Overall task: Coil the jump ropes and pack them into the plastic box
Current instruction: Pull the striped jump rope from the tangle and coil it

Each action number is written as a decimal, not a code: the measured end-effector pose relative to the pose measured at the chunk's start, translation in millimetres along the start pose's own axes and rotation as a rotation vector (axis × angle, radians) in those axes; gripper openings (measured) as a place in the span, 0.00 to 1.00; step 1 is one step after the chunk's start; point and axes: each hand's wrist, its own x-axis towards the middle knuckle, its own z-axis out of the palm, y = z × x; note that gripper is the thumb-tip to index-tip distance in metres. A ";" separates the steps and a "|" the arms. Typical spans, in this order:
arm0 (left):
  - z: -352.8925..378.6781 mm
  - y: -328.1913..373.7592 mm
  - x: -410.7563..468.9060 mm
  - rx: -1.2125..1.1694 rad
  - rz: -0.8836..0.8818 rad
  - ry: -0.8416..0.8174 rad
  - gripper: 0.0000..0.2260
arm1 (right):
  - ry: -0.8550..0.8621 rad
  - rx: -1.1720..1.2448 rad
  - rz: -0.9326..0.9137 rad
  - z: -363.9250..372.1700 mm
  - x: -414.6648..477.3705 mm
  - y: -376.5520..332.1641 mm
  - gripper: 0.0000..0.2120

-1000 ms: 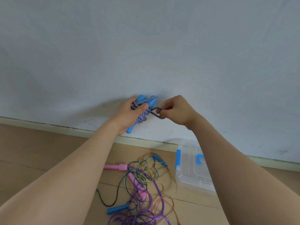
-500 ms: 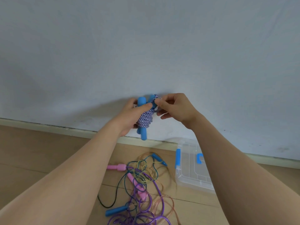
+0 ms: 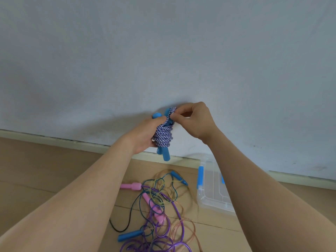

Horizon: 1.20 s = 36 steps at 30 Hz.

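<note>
My left hand (image 3: pixel 143 135) grips a coiled blue-and-white braided jump rope (image 3: pixel 162 136), held up in front of the wall with its two blue handles upright and side by side. My right hand (image 3: pixel 195 121) pinches the rope's top loop near the upper handle ends. A clear plastic box (image 3: pixel 211 192) with blue latches lies on the floor at the lower right, partly hidden by my right forearm.
A tangle of loose jump ropes (image 3: pixel 158 215) lies on the wooden floor below my hands: purple, teal and pale cords, pink handles (image 3: pixel 131 186) and blue handles (image 3: pixel 130 235). A pale wall with a baseboard (image 3: pixel 54 141) runs straight ahead.
The rope bundle has turned from slanted to upright. My right hand has moved left and up, from pulling a loop beside the bundle to pinching the top wrap. The coil looks tighter.
</note>
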 end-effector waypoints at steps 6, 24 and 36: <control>-4.2 2.7 -5.2 0.072 -0.017 -0.023 0.16 | -0.058 0.269 0.113 -7.9 -1.8 -7.3 0.06; -16.2 -5.4 -2.9 0.551 0.288 0.145 0.10 | -0.160 -0.130 0.044 -12.4 -1.2 -4.1 0.04; -10.5 2.3 -11.0 0.370 0.299 0.026 0.09 | -0.333 -0.379 -0.120 -3.4 -10.3 -16.3 0.11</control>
